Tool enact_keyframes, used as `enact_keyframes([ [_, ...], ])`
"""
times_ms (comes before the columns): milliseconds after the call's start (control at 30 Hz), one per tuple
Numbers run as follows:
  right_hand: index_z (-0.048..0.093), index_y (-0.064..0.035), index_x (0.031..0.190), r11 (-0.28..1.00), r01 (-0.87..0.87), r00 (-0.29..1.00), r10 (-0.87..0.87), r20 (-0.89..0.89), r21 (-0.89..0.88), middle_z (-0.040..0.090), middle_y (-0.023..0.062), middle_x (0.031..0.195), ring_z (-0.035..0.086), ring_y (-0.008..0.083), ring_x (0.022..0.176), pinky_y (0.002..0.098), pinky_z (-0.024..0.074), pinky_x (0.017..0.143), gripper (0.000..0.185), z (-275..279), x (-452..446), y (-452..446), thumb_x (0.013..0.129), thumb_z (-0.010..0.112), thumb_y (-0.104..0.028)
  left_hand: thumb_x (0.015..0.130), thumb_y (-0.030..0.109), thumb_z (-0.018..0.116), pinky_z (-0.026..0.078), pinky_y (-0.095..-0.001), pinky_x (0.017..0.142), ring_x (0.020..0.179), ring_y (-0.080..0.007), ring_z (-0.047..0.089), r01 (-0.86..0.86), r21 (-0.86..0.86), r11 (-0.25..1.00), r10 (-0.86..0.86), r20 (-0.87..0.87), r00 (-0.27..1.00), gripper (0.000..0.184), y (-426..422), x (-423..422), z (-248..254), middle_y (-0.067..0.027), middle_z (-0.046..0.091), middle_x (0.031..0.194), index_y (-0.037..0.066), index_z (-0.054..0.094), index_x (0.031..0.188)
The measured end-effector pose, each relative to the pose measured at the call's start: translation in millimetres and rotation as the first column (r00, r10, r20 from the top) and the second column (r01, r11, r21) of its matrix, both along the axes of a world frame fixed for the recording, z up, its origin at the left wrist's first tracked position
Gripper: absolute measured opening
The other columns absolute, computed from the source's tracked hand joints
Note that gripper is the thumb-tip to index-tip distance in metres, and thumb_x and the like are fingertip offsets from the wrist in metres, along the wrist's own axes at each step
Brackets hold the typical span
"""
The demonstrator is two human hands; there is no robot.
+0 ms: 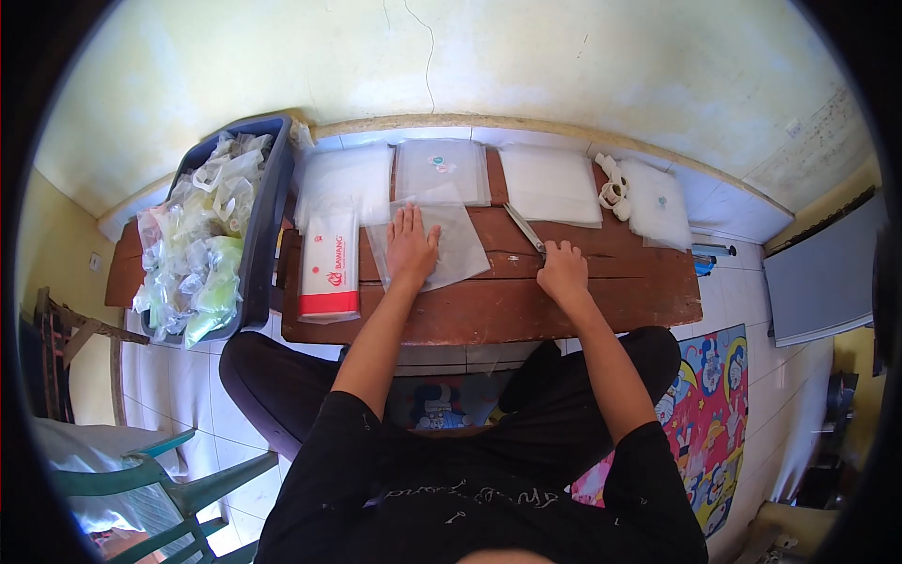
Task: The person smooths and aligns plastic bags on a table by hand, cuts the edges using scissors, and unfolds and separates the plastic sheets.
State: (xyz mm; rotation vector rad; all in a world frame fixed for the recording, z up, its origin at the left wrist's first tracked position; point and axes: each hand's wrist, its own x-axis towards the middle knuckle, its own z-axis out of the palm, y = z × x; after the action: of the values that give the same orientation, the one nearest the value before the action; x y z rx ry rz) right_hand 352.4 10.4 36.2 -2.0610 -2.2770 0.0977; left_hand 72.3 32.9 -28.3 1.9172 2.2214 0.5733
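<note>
My left hand (411, 246) lies flat, fingers stretched out, on a clear plastic bag (458, 246) set at an angle on the brown wooden table (601, 296). In my right hand (564, 274) are what look like scissors (524, 228), their blades pointing away and to the left; the fingers hide the handles. Left of my left hand lies a white and red pack (329, 273) printed "BAWANG". Behind the hands are stacks of clear plastic bags, one at the left (346, 179), one in the middle (442, 169) and one to the right (550, 183).
A dark blue tub (266, 197) heaped with crumpled plastic bags (202, 235) stands at the left. White strips (613, 188) lie beside another bag stack (658, 209) at the right end. A wall (526, 66) closes off the back. A green chair (188, 493) is at lower left.
</note>
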Motion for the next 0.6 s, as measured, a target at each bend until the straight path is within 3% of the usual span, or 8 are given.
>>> enact_keyframes([
  [300,0.059,-0.0031,0.109,0.999,-0.014,0.998,0.017,-0.06,0.047,0.054,0.0166,0.116,0.053,0.0379,0.111,0.0487,0.0518,0.087,0.03,-18.3,-13.0,10.6,0.08,0.063,-0.011,0.099,0.044,0.042,0.017,-0.0419,0.119,0.146,-0.0278,0.025,-0.006,0.058,0.998,0.006,0.009,1.0,0.065,-0.3,-0.6,-3.5,-0.0124,0.03,0.157,0.002,0.035,0.148],
  [600,0.059,-0.0014,0.111,0.969,0.136,0.968,-0.174,-0.182,-0.205,0.048,0.0164,0.124,0.048,0.0376,0.119,0.0556,0.0492,0.09,0.04,-7.3,-13.0,22.4,0.075,0.071,-0.013,0.1,0.044,0.04,0.015,-0.0401,0.121,0.147,-0.0244,0.022,-0.008,0.003,1.0,0.008,0.002,1.0,0.064,-0.4,-0.6,-0.7,-0.01,0.027,0.159,0.003,0.033,0.149],
])
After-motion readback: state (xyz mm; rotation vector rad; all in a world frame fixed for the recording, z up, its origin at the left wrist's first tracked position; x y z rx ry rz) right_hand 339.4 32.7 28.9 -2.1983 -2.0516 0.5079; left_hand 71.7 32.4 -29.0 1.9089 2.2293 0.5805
